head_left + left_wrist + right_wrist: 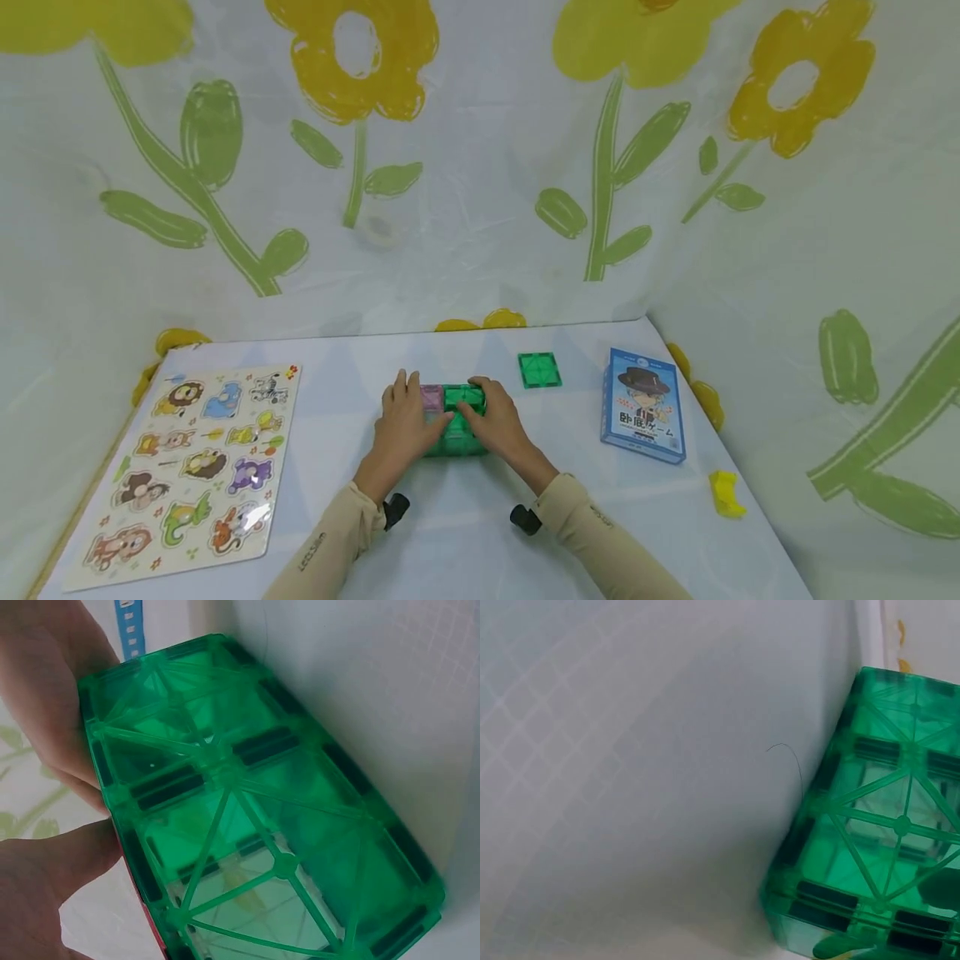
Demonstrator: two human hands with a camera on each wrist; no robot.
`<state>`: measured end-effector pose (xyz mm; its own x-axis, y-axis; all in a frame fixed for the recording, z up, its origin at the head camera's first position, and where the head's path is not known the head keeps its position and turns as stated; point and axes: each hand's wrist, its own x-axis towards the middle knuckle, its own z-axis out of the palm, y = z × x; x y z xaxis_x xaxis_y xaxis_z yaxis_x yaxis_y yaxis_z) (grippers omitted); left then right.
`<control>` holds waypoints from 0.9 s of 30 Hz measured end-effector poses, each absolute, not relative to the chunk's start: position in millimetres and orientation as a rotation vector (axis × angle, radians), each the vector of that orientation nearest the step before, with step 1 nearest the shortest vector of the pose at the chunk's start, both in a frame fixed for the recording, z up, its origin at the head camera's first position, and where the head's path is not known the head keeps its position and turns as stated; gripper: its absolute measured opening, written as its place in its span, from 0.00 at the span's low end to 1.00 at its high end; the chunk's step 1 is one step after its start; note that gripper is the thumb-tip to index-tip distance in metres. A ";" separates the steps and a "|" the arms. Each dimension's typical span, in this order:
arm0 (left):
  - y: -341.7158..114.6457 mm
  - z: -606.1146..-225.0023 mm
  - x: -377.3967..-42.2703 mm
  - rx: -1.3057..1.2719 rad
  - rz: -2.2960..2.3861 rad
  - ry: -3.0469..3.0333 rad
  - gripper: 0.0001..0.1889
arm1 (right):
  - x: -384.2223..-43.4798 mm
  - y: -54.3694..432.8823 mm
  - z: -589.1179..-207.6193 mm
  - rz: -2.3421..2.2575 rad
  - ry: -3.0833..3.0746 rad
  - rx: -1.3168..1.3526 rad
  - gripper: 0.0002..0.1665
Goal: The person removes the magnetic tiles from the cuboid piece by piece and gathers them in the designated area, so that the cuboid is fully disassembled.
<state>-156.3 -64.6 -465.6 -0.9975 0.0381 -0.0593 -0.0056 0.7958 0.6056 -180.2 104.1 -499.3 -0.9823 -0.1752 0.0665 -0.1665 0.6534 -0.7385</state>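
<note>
A see-through green box built of magnetic tiles (455,446) stands on the table between both hands. Its front wall fills much of the left wrist view, where ribbed squares with dark magnets along the edges (225,776) show. A pinkish-purple tile (432,397) lies at its top left. My left hand (402,423) grips the left end, its fingers over the top and its thumb at the upper edge. My right hand (501,421) holds the right end, fingers bent over the far corner, thumb pointing inward on top. In the right wrist view, the green box (877,825) appears at the right edge.
A loose green square tile (539,370) lies behind and right of the box. Farther right are a blue card-game box (642,406) and a small yellow piece (726,493). An animal puzzle board (187,467) covers the left side. Flower-printed curtains (465,208) rise behind the table.
</note>
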 end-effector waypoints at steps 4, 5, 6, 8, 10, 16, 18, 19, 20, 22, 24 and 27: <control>-68.5 -462.7 -156.2 0.050 0.971 2.873 0.46 | -180.8 103.4 -499.1 -1.259 2.857 -0.302 0.28; -71.2 -462.4 -156.4 0.063 0.975 2.856 0.46 | -180.6 103.5 -498.6 -1.253 2.857 -0.306 0.28; -74.4 -462.4 -156.7 0.080 0.979 2.834 0.47 | -180.5 103.7 -497.8 -1.251 2.853 -0.313 0.28; -82.0 -462.6 -157.6 0.130 0.996 2.789 0.48 | -180.2 104.4 -496.0 -1.235 2.852 -0.331 0.28; -90.7 -463.8 -159.1 0.189 1.017 2.750 0.50 | -180.4 105.5 -493.9 -1.213 2.849 -0.333 0.29; -107.0 -468.3 -164.0 0.321 1.048 2.678 0.55 | -182.2 110.7 -489.3 -1.174 2.795 -0.244 0.32; -108.7 -470.1 -165.3 0.331 1.059 2.674 0.56 | -183.1 112.2 -489.6 -1.166 2.765 -0.209 0.33; -109.3 -471.3 -166.0 0.334 1.061 2.678 0.57 | -183.8 112.8 -490.3 -1.157 2.754 -0.196 0.33; -109.7 -472.4 -166.5 0.336 1.065 2.683 0.57 | -184.3 113.2 -491.1 -1.149 2.748 -0.188 0.34; -110.5 -474.6 -167.3 0.341 1.069 2.691 0.57 | -185.2 113.9 -492.0 -1.139 2.734 -0.175 0.34; -111.4 -476.7 -167.8 0.345 1.072 2.698 0.57 | -186.0 114.6 -492.1 -1.134 2.723 -0.181 0.33; -113.4 -478.7 -168.4 0.343 1.089 2.696 0.57 | -186.4 115.1 -491.0 -1.136 2.704 -0.185 0.34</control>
